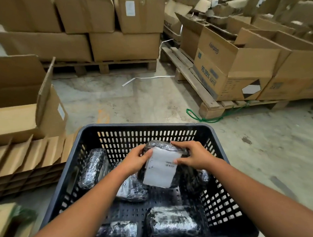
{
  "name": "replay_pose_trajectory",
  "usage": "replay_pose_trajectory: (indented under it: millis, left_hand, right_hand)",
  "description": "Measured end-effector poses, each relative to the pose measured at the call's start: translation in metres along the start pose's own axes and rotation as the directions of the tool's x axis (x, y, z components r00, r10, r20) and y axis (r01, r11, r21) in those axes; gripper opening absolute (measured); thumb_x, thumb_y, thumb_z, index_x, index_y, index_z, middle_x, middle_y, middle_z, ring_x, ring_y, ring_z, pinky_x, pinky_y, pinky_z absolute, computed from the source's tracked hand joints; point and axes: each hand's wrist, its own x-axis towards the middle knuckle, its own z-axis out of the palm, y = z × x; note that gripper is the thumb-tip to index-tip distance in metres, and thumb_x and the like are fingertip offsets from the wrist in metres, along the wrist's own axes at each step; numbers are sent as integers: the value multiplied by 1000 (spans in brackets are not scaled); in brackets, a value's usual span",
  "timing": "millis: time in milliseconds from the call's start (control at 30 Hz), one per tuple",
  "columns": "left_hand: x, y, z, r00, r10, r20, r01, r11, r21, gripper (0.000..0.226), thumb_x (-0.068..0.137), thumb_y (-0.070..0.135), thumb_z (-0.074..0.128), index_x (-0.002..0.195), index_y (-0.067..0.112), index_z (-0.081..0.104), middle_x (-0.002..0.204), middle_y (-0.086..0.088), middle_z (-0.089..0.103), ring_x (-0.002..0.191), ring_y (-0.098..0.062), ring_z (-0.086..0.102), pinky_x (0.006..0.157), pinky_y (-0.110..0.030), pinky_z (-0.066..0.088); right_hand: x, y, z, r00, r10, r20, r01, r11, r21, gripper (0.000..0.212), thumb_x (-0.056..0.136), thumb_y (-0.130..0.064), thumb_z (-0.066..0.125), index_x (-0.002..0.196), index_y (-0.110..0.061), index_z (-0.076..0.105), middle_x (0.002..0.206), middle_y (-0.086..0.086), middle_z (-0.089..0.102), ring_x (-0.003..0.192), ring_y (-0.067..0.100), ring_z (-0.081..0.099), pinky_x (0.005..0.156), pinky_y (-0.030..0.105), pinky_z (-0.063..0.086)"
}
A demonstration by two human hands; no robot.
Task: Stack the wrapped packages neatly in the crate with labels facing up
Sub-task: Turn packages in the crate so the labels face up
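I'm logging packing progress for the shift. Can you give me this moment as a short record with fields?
setting: warehouse floor, cardboard boxes on pallets
crate: dark slotted plastic crate
held package: black wrapped package, white label facing up
left hand: left hand gripping the package's left edge
right hand: right hand gripping its right edge
other packages: at least four loose in the crate, e.g. one at far left; none shows a label
stacking: not yet neat
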Motion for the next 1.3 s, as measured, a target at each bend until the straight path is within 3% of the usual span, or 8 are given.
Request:
replay_pose_trajectory:
  millis: [133, 300, 467, 700, 900, 1067, 1200, 1300]
  left_hand:
    - [-2, -5, 3, 1000, 4, -12, -4, 997, -72, 61, 104, 36, 53, 157, 43, 24, 154, 1, 39, 143, -24, 37, 112, -47, 40]
    - [-1, -22, 19, 996, 92, 16, -93, 965, 246, 81, 102, 30, 57, 155, 56, 1, 163, -2, 29, 147, -24, 32, 120, -47, 28]
    - [4, -26, 36, 999, 48, 13, -49, 937, 345, 93, 88, 18, 76, 153, 55, 21, 165, -5, 23, 149, -30, 25, 120, -53, 28]
    - [19, -37, 54, 1000, 9, -1, -9, 945, 327, 82, 91, 7, 71, 153, 44, 33, 161, -7, 30, 148, -30, 28, 121, -51, 25]
    - [25, -45, 67, 998, -55, -30, 62, 922, 383, 84, 93, 7, 66, 157, 39, 21, 168, 0, 14, 153, -30, 14, 120, -48, 15]
    - [27, -47, 69, 996, -92, 12, 81, 920, 384, 87, 96, 10, 62, 158, 40, 10, 168, 6, 2, 153, -29, 11, 122, -54, 18]
    - [30, -50, 68, 998, -61, -16, 62, 906, 418, 84, 96, 11, 63, 160, 31, 12, 169, -2, 9, 153, -29, 12, 120, -44, 11]
    - [29, -52, 74, 996, -84, 12, 67, 869, 491, 88, 99, 5, 57, 161, 28, -2, 169, -7, -5, 153, -31, 11, 119, -41, 12]
  right_hand:
    - [15, -4, 4, 998, 7, 61, -6, 1000, -13, 77, 82, -26, 87, 149, -33, 51, 147, -3, 59, 134, 19, 54, 114, 44, 44]
    - [31, 2, 7, 981, 61, 183, -35, 989, -142, 72, 87, -30, 82, 151, -30, 49, 150, 1, 55, 137, 24, 50, 117, 46, 39]
    - [37, 15, 11, 973, 99, 208, -58, 979, -196, 64, 89, -25, 79, 148, -28, 54, 140, 1, 63, 125, 22, 58, 111, 44, 45]
    - [48, 21, 17, 961, 166, 219, -71, 919, -387, 69, 88, -23, 80, 151, -27, 49, 142, 4, 60, 125, 26, 58, 109, 45, 47]
    - [55, 31, 55, 976, 139, 166, -45, 881, -471, 66, 98, -10, 65, 157, -13, 36, 146, 16, 54, 122, 29, 60, 95, 29, 48]
    - [58, 36, 64, 981, 137, 135, -52, 866, -498, 69, 96, -5, 63, 158, -13, 33, 150, 19, 47, 129, 33, 55, 107, 37, 47]
    - [53, 40, 72, 995, 96, 30, -66, 847, -528, 57, 95, 0, 63, 148, -10, 47, 139, 21, 53, 118, 33, 61, 97, 39, 54]
    - [48, 42, 81, 994, 106, 41, -55, 765, -642, 66, 96, 3, 59, 156, -5, 33, 152, 23, 44, 139, 45, 42, 113, 56, 40]
